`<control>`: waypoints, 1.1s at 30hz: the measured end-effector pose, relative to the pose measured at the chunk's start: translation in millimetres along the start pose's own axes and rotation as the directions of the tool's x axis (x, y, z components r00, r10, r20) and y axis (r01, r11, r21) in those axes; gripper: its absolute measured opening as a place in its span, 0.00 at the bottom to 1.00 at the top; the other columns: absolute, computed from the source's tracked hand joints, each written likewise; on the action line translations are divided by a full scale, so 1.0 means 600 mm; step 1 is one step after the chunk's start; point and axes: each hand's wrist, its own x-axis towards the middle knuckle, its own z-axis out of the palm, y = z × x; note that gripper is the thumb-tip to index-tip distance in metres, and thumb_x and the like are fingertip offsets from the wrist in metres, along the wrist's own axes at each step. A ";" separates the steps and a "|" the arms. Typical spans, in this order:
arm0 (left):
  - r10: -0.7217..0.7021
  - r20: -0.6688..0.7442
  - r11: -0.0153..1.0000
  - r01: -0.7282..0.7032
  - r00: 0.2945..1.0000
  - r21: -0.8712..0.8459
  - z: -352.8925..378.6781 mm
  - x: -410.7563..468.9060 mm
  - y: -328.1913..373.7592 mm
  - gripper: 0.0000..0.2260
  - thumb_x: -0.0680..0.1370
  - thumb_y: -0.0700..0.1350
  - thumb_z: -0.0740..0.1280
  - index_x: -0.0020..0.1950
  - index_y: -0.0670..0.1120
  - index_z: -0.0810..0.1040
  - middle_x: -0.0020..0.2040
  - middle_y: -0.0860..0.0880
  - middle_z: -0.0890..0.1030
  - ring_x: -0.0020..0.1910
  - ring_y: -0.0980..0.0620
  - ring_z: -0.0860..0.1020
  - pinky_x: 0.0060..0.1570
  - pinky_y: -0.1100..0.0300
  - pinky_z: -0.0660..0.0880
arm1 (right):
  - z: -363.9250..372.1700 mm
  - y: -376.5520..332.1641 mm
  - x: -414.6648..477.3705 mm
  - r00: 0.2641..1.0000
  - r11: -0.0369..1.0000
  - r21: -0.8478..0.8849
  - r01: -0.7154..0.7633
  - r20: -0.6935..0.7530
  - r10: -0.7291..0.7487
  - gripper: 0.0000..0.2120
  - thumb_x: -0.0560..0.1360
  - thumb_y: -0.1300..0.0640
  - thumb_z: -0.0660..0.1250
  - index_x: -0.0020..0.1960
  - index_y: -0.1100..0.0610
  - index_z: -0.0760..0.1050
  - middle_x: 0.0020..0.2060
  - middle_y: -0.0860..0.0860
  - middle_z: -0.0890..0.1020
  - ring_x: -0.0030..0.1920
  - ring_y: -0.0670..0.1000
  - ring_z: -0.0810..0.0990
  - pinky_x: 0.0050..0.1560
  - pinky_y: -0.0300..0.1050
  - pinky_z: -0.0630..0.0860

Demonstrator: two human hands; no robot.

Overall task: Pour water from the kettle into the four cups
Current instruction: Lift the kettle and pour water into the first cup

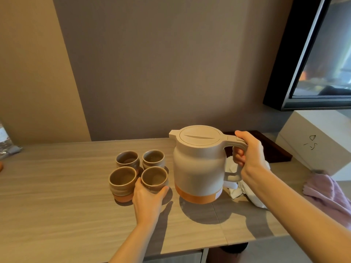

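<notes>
Right hand (250,154) gripping kettle (199,164) handle, left hand (148,198) cupping cup (154,178)

table (57,186): four cups (139,172) left | kettle (198,164) right of cups | cloth (245,188) behind kettle

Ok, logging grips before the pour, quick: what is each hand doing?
Left hand: closed around the near right cup.
Right hand: closed on the kettle handle.

Free tabletop (57,196) lies left of and near to the four cups (139,172), which stand tightly clustered. A narrow gap separates the cups from the kettle (199,164). Right of the kettle, a white cloth (239,188), pink fabric (326,194) and a white box (319,141) crowd the surface.
</notes>
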 end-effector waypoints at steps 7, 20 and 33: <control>-0.026 -0.062 0.999 0.028 0.998 0.020 0.030 0.011 0.010 0.40 0.62 0.48 0.83 0.69 0.46 0.67 0.65 0.46 0.75 0.64 0.44 0.74 0.58 0.50 0.75 | -0.007 0.006 0.003 1.000 1.000 -0.021 0.010 0.013 -0.009 0.15 0.72 0.52 0.67 0.28 0.55 0.72 0.18 0.47 0.68 0.20 0.46 0.62 0.22 0.36 0.60; 0.051 0.019 0.993 -0.049 0.998 -0.110 -0.046 0.021 0.061 0.41 0.59 0.53 0.83 0.67 0.53 0.67 0.63 0.51 0.75 0.62 0.49 0.74 0.56 0.55 0.75 | 0.002 -0.008 -0.006 0.997 0.998 -0.028 0.049 0.061 -0.048 0.15 0.71 0.52 0.66 0.27 0.54 0.71 0.18 0.47 0.67 0.19 0.45 0.61 0.22 0.36 0.59; 0.220 0.326 0.972 -0.237 0.920 0.013 -0.167 0.050 0.106 0.37 0.60 0.50 0.83 0.64 0.55 0.67 0.61 0.53 0.73 0.59 0.51 0.73 0.44 0.63 0.72 | 0.019 -0.014 -0.029 0.983 0.990 -0.128 0.062 0.180 -0.038 0.16 0.71 0.50 0.66 0.28 0.57 0.71 0.17 0.47 0.68 0.19 0.45 0.62 0.22 0.36 0.60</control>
